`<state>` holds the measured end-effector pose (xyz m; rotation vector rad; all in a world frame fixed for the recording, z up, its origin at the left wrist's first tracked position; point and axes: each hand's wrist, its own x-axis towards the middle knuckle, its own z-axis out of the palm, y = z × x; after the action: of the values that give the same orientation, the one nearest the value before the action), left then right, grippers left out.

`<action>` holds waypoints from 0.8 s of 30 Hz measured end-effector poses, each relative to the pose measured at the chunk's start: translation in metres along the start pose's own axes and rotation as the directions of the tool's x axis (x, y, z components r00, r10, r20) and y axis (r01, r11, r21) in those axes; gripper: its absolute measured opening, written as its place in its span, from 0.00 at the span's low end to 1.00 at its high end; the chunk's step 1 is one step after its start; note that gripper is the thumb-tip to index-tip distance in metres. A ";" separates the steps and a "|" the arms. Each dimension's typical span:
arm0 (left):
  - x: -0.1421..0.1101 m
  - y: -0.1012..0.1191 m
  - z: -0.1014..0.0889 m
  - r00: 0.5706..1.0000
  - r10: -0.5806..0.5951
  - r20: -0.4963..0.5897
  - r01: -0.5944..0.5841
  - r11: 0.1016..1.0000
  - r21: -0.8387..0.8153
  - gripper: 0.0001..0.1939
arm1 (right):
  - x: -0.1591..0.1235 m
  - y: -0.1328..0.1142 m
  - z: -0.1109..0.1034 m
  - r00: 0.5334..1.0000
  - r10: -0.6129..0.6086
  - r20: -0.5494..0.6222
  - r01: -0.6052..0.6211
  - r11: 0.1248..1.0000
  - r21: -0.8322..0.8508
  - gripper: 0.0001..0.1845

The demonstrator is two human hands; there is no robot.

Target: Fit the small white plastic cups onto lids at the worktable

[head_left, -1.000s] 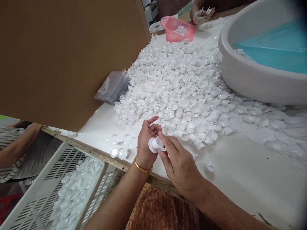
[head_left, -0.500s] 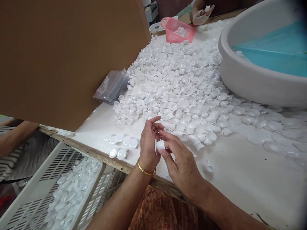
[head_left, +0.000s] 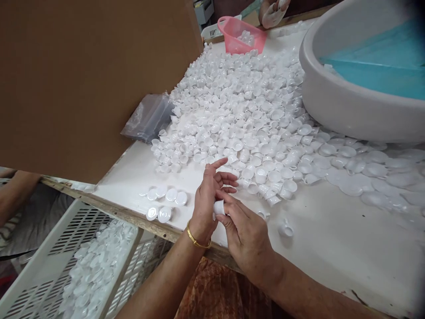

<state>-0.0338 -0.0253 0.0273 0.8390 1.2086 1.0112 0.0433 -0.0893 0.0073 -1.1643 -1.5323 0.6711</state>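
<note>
My right hand (head_left: 249, 230) pinches a tiny white cup (head_left: 218, 207) between thumb and fingers. The cup lies on its side, pressed toward the palm of my left hand (head_left: 206, 197). That left hand is open, its fingers stretched out and spread, and a gold bangle circles the wrist. Whatever sits between cup and palm is mostly hidden. To the left, several small white saucers (head_left: 165, 214) rest in short rows on the white table (head_left: 131, 170). A loose white cup (head_left: 286, 229) lies right of my right hand.
A large heap of miniature white cups and saucers (head_left: 232, 106) spreads ahead. Around it are a cardboard panel (head_left: 99, 79), plastic bags (head_left: 148, 117), a pink scoop (head_left: 229, 37) and a big round tub (head_left: 352, 108). A filled crate (head_left: 71, 226) stands lower left. A co-worker's gloved hand (head_left: 274, 15) shows behind.
The cup has moved closer against my left palm, and the disc at its base is now out of sight. My left fingers have stretched out further. The whole view has shifted slightly.
</note>
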 end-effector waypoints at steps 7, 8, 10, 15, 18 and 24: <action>0.005 -0.001 0.008 0.996 0.082 -0.042 -0.082 0.997 0.008 0.27 | 0.003 0.001 -0.003 1.000 0.001 -0.030 -0.002 1.000 -0.027 0.10; 0.005 -0.001 0.007 0.996 0.079 -0.038 -0.079 0.997 0.019 0.27 | 0.003 0.002 -0.003 1.000 0.008 -0.022 -0.008 1.000 -0.015 0.09; 0.005 -0.002 0.005 0.999 0.036 -0.003 -0.036 0.998 0.048 0.26 | 0.003 0.004 -0.003 0.999 0.037 0.009 -0.037 0.999 0.025 0.08; 0.000 -0.001 -0.009 0.999 0.004 -0.048 0.004 0.987 0.162 0.25 | 0.002 0.004 -0.005 0.968 0.181 0.174 -0.208 0.966 0.155 0.08; -0.004 0.007 -0.022 0.982 0.118 -0.147 -0.075 0.959 0.272 0.27 | 0.008 0.007 -0.004 0.941 0.229 0.249 -0.282 0.937 0.206 0.07; -0.031 0.023 -0.053 0.980 0.112 0.165 -0.198 0.643 0.740 0.20 | 0.021 0.010 0.002 0.954 0.256 0.156 -0.268 0.962 0.054 0.06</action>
<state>-0.0914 -0.0471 0.0497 1.6618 1.5027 0.5438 0.0449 -0.0664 0.0058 -1.2976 -1.4732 1.0042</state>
